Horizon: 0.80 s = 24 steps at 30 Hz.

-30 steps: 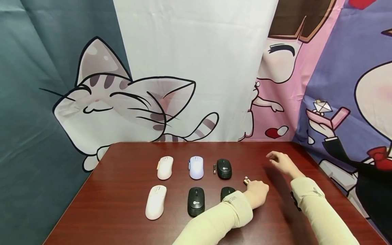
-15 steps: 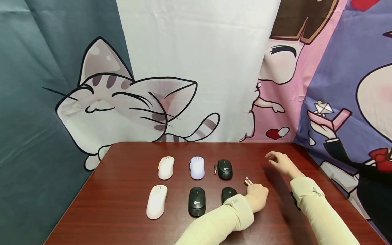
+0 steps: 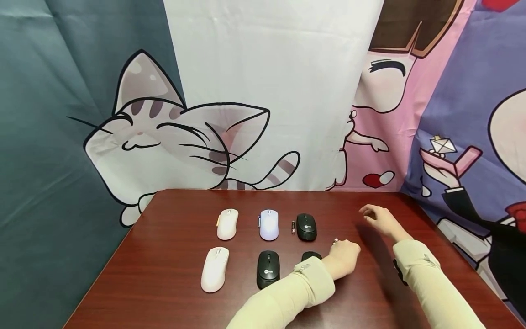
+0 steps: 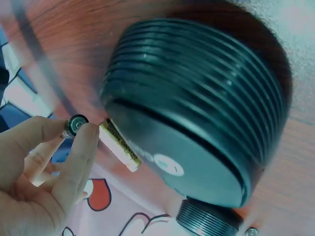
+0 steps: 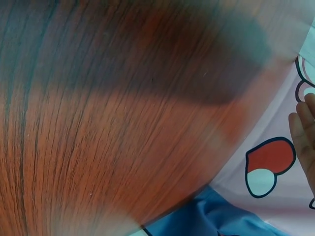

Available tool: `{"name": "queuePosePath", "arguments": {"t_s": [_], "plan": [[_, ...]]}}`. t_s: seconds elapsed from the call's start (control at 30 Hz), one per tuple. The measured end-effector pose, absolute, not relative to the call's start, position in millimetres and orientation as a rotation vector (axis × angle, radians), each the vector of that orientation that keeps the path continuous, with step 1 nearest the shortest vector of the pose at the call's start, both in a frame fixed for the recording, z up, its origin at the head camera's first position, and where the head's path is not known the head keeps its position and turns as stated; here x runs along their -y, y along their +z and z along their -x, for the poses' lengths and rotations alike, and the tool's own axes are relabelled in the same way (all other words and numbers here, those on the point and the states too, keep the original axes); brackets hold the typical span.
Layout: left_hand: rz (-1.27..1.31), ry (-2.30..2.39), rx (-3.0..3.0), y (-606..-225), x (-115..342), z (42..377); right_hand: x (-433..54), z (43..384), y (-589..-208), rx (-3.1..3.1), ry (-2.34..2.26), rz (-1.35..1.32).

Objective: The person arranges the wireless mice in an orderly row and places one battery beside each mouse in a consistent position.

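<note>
My left hand (image 3: pixel 343 259) is low over the right part of the table. In the left wrist view its thumb and fingertips pinch a small cylindrical battery (image 4: pixel 77 125), seen end-on. A second, gold battery (image 4: pixel 119 146) lies beside a large black mouse (image 4: pixel 197 103) with a ribbed rear. In the head view my left sleeve covers most of that black mouse (image 3: pixel 311 255). My right hand (image 3: pixel 384 223) hovers at the right with loosely bent fingers and nothing in it; the right wrist view catches only its fingers (image 5: pixel 305 132) at the edge.
Behind are a white mouse (image 3: pixel 228 224), a lavender mouse (image 3: pixel 269 225) and a black mouse (image 3: pixel 306 227) with a thin battery (image 3: pixel 293 227) beside it. Nearer stand another white mouse (image 3: pixel 215 269) and black mouse (image 3: pixel 268 268). A printed cloth (image 3: pixel 267 82) hangs behind the table (image 3: pixel 144 274).
The gold batteries seen beyond my left hand are now mostly hidden by it, with just a small tip showing. The head view has shifted slightly. My right hand keeps its pose.
</note>
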<state>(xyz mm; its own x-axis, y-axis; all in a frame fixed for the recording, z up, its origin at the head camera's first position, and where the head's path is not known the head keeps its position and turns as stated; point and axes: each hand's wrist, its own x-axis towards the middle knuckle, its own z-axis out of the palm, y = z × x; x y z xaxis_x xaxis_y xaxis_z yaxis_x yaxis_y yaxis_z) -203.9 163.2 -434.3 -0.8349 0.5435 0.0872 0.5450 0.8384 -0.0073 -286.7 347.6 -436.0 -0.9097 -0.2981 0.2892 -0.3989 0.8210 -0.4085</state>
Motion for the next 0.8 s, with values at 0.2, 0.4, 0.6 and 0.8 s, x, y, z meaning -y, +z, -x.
{"name": "queuePosePath", "arguments": {"t_s": [0.2, 0.4, 0.6, 0.8], "plan": [[0.892, -0.193, 2.942, -430.2, -147.4, 211.8, -347.5, 288.7, -441.4, 2.811, 0.677, -0.518], [0.933, -0.286, 2.942, -425.2, -129.4, 218.2, -343.9, 289.0, -442.2, 2.808, 0.685, -0.538], [0.970, -0.351, 2.904, -416.8, -105.5, 224.9, -341.6, 289.8, -441.9, 2.794, 0.677, -0.562], [1.068, -0.471, 2.888, -408.2, -72.4, 231.8, -335.7, 290.2, -442.8, 2.782, 0.669, -0.570]]}}
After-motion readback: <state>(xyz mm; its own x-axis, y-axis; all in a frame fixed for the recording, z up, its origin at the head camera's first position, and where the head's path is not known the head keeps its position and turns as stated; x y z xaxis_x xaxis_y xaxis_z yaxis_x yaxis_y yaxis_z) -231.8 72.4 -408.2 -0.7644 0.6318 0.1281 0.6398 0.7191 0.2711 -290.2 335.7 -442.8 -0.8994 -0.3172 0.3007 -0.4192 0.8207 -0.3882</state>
